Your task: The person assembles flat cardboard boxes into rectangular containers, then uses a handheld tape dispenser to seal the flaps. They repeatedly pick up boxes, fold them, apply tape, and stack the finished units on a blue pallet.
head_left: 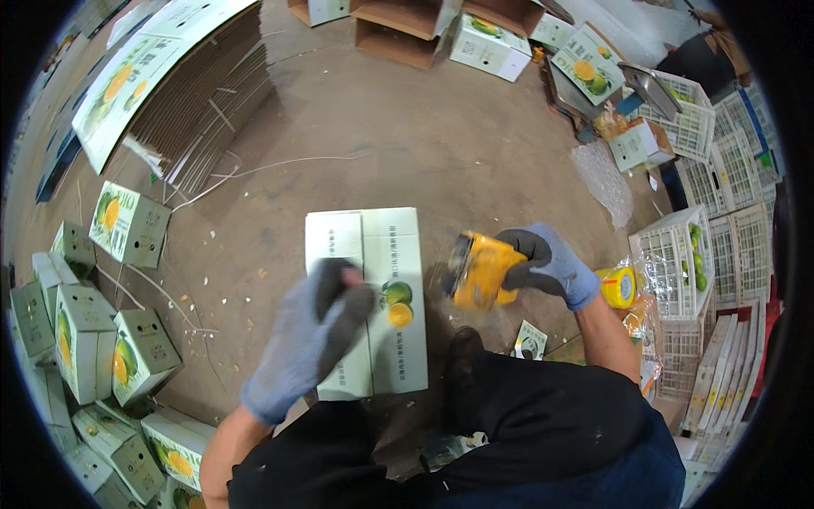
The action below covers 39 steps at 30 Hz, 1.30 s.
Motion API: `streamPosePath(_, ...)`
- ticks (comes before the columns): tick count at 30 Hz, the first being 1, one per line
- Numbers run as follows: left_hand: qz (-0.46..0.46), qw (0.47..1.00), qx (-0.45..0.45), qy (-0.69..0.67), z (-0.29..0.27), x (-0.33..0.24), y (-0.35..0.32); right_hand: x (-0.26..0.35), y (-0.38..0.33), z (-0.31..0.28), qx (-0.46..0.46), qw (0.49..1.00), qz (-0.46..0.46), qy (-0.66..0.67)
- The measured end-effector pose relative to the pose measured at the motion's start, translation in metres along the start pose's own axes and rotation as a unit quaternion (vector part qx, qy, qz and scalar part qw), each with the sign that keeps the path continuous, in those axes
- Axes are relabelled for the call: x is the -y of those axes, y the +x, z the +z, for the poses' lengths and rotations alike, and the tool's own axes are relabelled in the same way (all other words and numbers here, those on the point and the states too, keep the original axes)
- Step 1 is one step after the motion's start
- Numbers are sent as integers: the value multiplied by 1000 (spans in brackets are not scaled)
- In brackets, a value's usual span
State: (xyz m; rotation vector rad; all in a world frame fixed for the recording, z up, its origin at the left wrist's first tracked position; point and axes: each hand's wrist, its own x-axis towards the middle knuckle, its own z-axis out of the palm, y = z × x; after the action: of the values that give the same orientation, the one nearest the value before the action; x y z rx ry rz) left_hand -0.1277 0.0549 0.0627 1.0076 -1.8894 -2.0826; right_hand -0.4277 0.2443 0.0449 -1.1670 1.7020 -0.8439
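A pale green and white carton with a citrus picture lies in front of me, its top flaps meeting along a lengthwise seam. Over its left side is my left hand, in a grey-blue glove with dark palm and a bare fingertip. Its fingers look curled but are blurred by motion, so whether they hold anything is unclear. To the right of the carton, apart from it, my gloved right hand grips a yellow tape dispenser. The dispenser's dark front end points toward the carton and is slightly blurred.
Flattened cartons are stacked at the far left. Closed cartons pile up on the left. Open cartons stand at the back. A yellow tape roll and white plastic crates, one holding green fruit, are on the right.
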Motion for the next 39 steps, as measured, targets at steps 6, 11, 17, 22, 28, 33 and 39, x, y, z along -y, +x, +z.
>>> streamPosePath(6, -12, 978, 140, -153, 3, 16, -16, 60, 4, 25, 111, 988, -43, -99)
streamPosePath(11, -57, 976, -210, -11, -112, 38, -48, 19, -15, 7, 93, 991, 59, -80)
streamPosePath(17, -115, 972, -206, 20, -198, 176, -18, -104, -19, 21, 58, 983, 166, -51)
streamPosePath(22, -53, 983, -102, 142, -86, 310, 43, -162, 41, 85, 107, 958, 121, -238)
streamPosePath(28, -160, 968, -52, -185, -7, 270, 63, -139, 44, 136, 41, 914, 93, -393)
streamPosePath(33, -127, 960, -137, -206, -7, 230, 47, -132, 15, 168, -72, 943, 253, 202)
streamPosePath(39, 74, 975, -208, 13, -84, 88, 18, -196, -10, 122, -138, 877, 325, -325)
